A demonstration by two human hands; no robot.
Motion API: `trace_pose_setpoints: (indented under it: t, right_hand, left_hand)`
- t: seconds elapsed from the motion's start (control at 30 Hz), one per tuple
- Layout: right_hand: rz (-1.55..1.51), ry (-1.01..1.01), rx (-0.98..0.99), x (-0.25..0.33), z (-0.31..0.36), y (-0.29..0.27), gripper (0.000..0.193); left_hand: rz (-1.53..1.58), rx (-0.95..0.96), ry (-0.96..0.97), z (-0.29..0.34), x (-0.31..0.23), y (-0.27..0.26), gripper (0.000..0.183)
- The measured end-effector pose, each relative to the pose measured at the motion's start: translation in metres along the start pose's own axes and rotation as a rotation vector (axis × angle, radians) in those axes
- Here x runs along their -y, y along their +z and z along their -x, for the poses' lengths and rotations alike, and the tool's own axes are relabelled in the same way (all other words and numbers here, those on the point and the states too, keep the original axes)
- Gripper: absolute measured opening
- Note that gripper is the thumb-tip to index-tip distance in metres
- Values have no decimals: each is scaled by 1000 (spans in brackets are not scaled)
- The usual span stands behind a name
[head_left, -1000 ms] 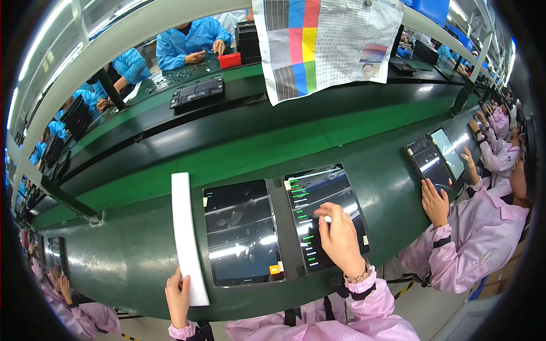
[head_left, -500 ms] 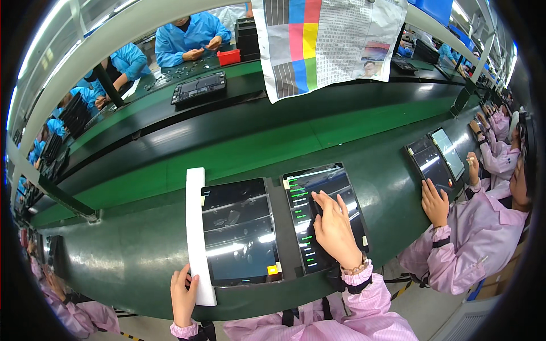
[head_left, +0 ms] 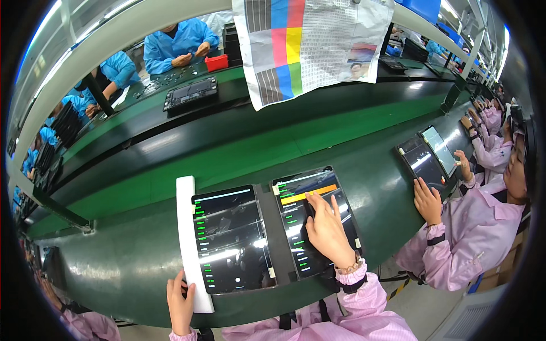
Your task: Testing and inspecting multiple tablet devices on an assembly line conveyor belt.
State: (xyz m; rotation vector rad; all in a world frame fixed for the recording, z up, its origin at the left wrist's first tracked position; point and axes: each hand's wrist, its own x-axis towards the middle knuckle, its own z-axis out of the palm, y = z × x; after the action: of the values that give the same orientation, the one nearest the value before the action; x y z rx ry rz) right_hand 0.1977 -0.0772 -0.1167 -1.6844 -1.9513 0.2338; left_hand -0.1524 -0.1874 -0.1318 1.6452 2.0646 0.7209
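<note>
Two dark tablets lie side by side on a dark grey mat [head_left: 277, 233]. My right hand [head_left: 330, 230] is over the right tablet [head_left: 293, 219], a fingertip at an orange highlighted row on its screen; it holds nothing and its fingers are apart. Green and white lines of text run down that screen. The left tablet [head_left: 230, 238] shows a similar list on black, with a small pale tab at its lower right. Along its left side lies a white foam strip [head_left: 190, 244]. My left hand [head_left: 181, 304] rests against the strip's near end, thumb and fingers apart.
Right of me a co-worker in pink [head_left: 472, 233] handles two more tablets [head_left: 424, 162] on the green bench [head_left: 125, 256]. A printed colour sheet [head_left: 318, 51] hangs ahead. Across the line, people in blue [head_left: 179, 45] work near a red bin [head_left: 216, 62] and an opened device [head_left: 190, 95].
The left tablet's screen has gone from a nearly plain dark display with an orange patch to a text list. An orange row now shows on the right tablet under my right fingertips.
</note>
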Motion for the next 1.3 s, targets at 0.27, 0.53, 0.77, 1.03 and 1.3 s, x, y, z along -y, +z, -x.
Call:
trace_pose_setpoints:
  t: [0.27,0.53,0.77,1.03,1.3]
  right_hand:
    - [-162,282,-149,-49,39,-36,48]
    - [-789,344,-21,-102,85,-20,54]
    - [-974,344,95,-120,70,-16,53]
    - [-1390,384,122,-141,59,-28,50]
    - [-1625,387,180,-130,64,-53,45]
  left_hand:
    - [680,412,55,31,-97,11,42]
    - [939,766,178,33,-139,93,64]
    - [1058,846,7,31,-145,108,71]
    - [1019,856,16,49,-158,119,67]
    - [1118,815,68,45,-145,130,65]
